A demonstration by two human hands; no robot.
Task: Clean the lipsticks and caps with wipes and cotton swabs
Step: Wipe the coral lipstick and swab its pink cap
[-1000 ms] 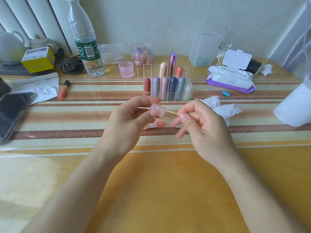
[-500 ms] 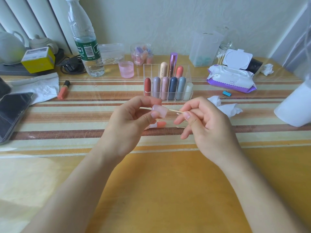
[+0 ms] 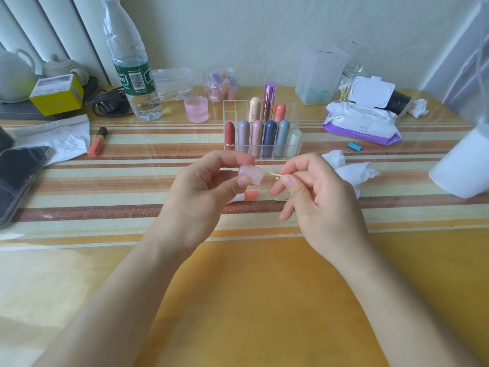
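Two bare hands met above a table [image 3: 264, 300] covered in clear glossy film, yellow near the person and banded with woven-looking brown and cream stripes farther out. The left hand [image 3: 195, 197] pinched a small frosted pink cap [image 3: 250, 175], rounded and translucent, between thumb and fingertips. The right hand [image 3: 317, 197] grasped a thin wooden cotton swab [image 3: 274, 175] between thumb and forefinger, its stick running into the cap's open end.

Directly beneath the cap, on the table, lay an uncapped lipstick [image 3: 247, 196] with a coral tip and a pale base, mostly hidden by the left thumb. Just beyond the right hand's knuckles sat a crumpled white wipe [image 3: 349, 170], soft and creased. Past the cap stood a clear acrylic organizer [image 3: 292, 123] with square cells, holding smooth bullet-shaped lipstick tubes in red, lilac, pink, navy, grey-blue and white, plus taller ones behind. Farther beyond the right hand, a purple pack of wipes [image 3: 362, 123] lay with its white lid flipped up.

Toward the person from both hands, the yellow surface lay bare and wide. Far outside the left hand, a dark phone [image 3: 18, 176] rested at the table's edge.
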